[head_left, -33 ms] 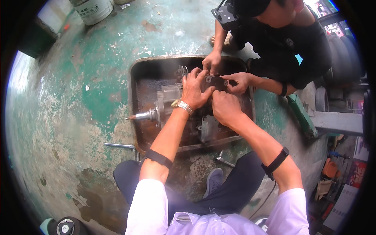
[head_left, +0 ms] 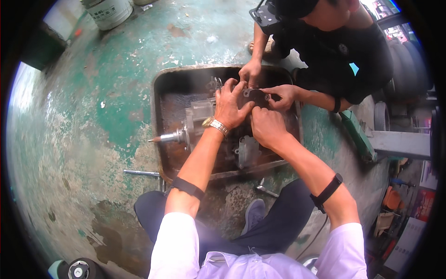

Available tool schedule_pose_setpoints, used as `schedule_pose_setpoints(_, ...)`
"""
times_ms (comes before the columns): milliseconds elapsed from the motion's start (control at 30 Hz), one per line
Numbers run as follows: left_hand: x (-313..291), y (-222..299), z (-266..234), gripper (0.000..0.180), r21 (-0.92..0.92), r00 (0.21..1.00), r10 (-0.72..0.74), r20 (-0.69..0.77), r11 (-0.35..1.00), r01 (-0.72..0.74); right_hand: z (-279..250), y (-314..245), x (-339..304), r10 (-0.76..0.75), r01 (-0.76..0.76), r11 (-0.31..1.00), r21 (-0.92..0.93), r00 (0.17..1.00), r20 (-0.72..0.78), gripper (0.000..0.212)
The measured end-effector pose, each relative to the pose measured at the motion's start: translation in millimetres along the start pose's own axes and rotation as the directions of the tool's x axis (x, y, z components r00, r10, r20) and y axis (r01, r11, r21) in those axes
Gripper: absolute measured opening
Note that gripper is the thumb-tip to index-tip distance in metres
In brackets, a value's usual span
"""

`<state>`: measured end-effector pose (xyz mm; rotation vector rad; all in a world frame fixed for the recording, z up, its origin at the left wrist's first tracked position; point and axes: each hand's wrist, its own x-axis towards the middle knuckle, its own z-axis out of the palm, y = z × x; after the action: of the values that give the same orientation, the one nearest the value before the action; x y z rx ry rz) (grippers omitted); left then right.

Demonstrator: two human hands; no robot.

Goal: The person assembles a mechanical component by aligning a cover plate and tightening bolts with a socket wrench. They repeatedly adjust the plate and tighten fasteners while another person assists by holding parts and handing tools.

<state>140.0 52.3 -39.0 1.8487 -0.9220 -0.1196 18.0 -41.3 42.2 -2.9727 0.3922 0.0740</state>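
A grey metal gearbox [head_left: 202, 111] with a splined shaft [head_left: 169, 137] lies in a dark rectangular metal pan [head_left: 209, 67]. My left hand [head_left: 230, 106] rests on the gearbox's right part, fingers and thumb spread beside a dark end piece [head_left: 256, 96]. Against the near side of that piece my right hand [head_left: 269, 128] is closed; whatever its fingers hold is hidden. Across from me a co-worker's two hands [head_left: 284, 96] pinch at the far and right sides of the same piece. A flat grey metal part [head_left: 248, 151] stands in the pan, below my right hand.
A long bar tool [head_left: 141, 172] lies on the floor at the pan's near left, and a ratchet-like tool [head_left: 265, 189] near my knee. The co-worker [head_left: 334, 56] crouches at the far right. A white bucket [head_left: 107, 14] stands far left; a green-and-grey steel beam [head_left: 360, 137] is right.
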Motion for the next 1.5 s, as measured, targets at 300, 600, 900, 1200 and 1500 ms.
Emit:
schedule_pose_setpoints(300, -2, -3, 4, 0.068, -0.015, 0.990, 0.107, -0.089, 0.994, -0.109, 4, 0, -5, 0.041, -0.035, 0.998, 0.048, 0.990, -0.137, 0.023)
schedule_pose_setpoints(600, -3, -5, 6, 0.052, 0.036, 0.961, 0.229, -0.153, 0.973, -0.226, -8, 2, 3, 0.123, -0.118, 0.992, -0.034, 0.967, 0.222, 0.017)
schedule_pose_setpoints(900, -3, -4, 5, 0.052, -0.043, 0.960, 0.226, -0.166, 0.971, -0.236, 2, 10, -6, -0.051, 0.053, 0.998, 0.043, 0.997, -0.056, 0.025)
schedule_pose_setpoints(1200, 1, -3, 3, 0.051, -0.047, 0.953, 0.252, -0.169, 0.964, -0.263, -9, 11, -6, 0.037, -0.043, 0.996, 0.080, 0.996, 0.082, 0.024)
schedule_pose_setpoints(1500, -3, -12, 7, 0.049, -0.038, 0.960, 0.230, -0.162, 0.970, -0.239, -2, 4, -8, 0.052, -0.050, 0.998, -0.027, 0.994, 0.100, 0.022)
